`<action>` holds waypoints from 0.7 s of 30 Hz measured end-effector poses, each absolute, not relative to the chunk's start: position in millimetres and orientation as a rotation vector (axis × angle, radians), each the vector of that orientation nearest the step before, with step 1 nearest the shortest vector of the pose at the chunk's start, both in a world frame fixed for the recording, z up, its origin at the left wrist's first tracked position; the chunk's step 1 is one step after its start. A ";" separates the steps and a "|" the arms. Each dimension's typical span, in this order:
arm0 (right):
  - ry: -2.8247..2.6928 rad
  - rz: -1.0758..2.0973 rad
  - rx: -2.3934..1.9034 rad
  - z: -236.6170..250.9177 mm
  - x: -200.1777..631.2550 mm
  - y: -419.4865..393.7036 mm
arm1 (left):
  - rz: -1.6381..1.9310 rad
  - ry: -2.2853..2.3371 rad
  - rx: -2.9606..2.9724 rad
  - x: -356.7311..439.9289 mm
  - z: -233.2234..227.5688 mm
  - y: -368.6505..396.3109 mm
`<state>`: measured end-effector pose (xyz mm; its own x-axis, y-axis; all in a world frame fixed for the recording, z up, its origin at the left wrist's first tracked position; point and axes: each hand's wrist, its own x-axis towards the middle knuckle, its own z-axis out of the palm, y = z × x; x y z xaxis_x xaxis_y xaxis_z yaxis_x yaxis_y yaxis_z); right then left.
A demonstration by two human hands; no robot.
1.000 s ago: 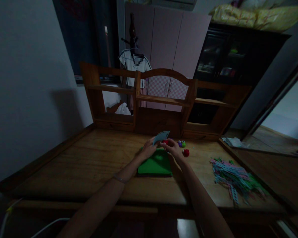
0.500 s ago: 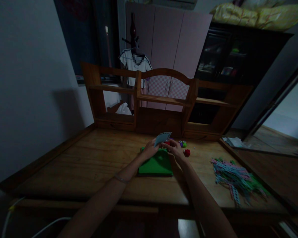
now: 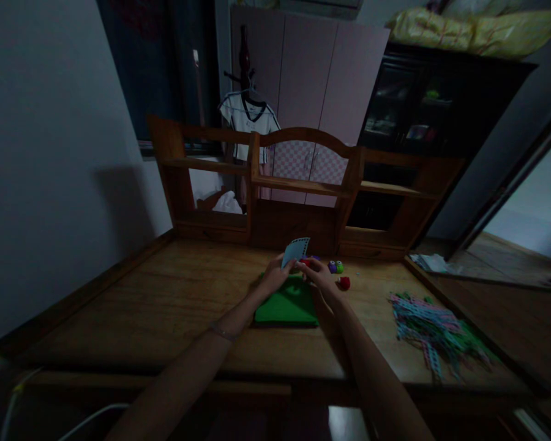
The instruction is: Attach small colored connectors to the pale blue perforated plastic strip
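Observation:
My left hand (image 3: 275, 273) is closed on a light blue card (image 3: 294, 251) with a row of dark marks along one edge, held tilted up over a green mat (image 3: 286, 307). Close beside it, at the card's lower right corner, my right hand (image 3: 320, 277) has its fingers pinched together. Something red (image 3: 305, 262) shows at those fingertips; whether it is held or lies behind them I cannot tell. Purple and green toy-like pieces with eyes (image 3: 335, 267) sit beyond my right hand. A small red piece (image 3: 344, 283) lies just right of it.
A tangled pile of pink, blue and green strips (image 3: 429, 327) covers the desk's right side. Wooden shelving (image 3: 303, 184) rises along the back edge of the desk (image 3: 165, 294). A white cable (image 3: 92, 416) hangs at the lower left.
The blue card has swung more upright and shifted slightly left. My right hand has moved a little left, closer to the card and my left hand.

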<state>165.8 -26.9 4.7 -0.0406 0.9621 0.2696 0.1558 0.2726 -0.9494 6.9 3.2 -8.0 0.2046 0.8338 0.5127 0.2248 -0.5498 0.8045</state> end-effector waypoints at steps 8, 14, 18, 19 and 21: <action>-1.424 1.023 -1.087 5.7 167.0 -28.7 | 1.405 0.992 1.900 6.9 -7.2 3.0; -1.297 1.169 -1.010 5.5 166.1 -29.0 | 1.370 0.980 1.898 6.1 -4.5 1.1; -1.210 1.280 -0.924 7.2 164.4 -30.6 | 1.348 0.977 1.865 6.1 -1.9 -1.3; -1.192 1.289 -0.906 7.2 164.3 -30.6 | 1.346 0.983 1.859 6.3 -1.2 -2.1; -1.154 1.291 -0.892 6.4 164.6 -29.9 | 1.350 0.997 1.856 6.8 0.3 -3.8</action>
<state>164.6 -29.9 6.4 -0.0815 0.9874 0.1357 -0.2453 0.1121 -0.9629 6.8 -3.8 0.3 0.1893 0.8546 0.4835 0.2108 -0.5163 0.8300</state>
